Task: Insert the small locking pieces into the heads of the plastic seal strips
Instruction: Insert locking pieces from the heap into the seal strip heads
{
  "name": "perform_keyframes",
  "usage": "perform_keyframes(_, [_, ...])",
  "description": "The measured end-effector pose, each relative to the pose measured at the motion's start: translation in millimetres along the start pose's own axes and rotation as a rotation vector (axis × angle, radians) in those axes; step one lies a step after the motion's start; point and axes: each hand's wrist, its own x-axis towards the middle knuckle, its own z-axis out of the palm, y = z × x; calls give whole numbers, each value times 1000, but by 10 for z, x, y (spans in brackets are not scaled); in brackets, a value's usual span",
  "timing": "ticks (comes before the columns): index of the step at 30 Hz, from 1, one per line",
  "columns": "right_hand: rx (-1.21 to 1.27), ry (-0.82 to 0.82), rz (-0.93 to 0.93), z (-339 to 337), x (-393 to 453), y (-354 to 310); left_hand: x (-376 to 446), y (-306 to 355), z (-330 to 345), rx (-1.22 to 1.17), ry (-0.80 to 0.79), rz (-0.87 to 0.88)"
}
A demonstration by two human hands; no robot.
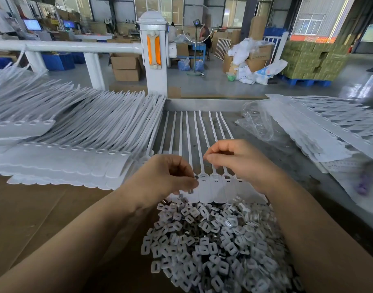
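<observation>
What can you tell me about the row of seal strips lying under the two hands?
The row of seal strips is white plastic: flat tags joined side by side, each with a thin tail running away from the person across the grey table. Three visible heads hold a fitted locking piece. The tag ends meet the pile of loose locking pieces. The left hand pinches a small piece at the row's heads; the right hand hovers over the tails, fingers curled.

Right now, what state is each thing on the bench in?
Left hand: fingers pinch a small locking piece at the row's heads.
Right hand: fingers curled over the strips; hold unclear.
Seal strip row: flat, three visible heads fitted.
Loose locking pieces: heaped, unsorted.
Left strip stack: piled, head slots look empty.
Right strip stack: piled.
Plastic bag: crumpled, open.
</observation>
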Motion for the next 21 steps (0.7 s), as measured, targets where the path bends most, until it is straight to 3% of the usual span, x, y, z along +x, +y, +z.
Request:
perform_keyframes(6, [79,-212,-64,-2,-27,-52,8,7,-12,-293,16,-98])
perform_keyframes(15, [59,-242,-93,29,-37,-83,7,-2,-10,-415,-7,-86])
perform_keyframes(21, [9,-231,-79,57,-37,-96,26,-2,-9,-354,4,-69])
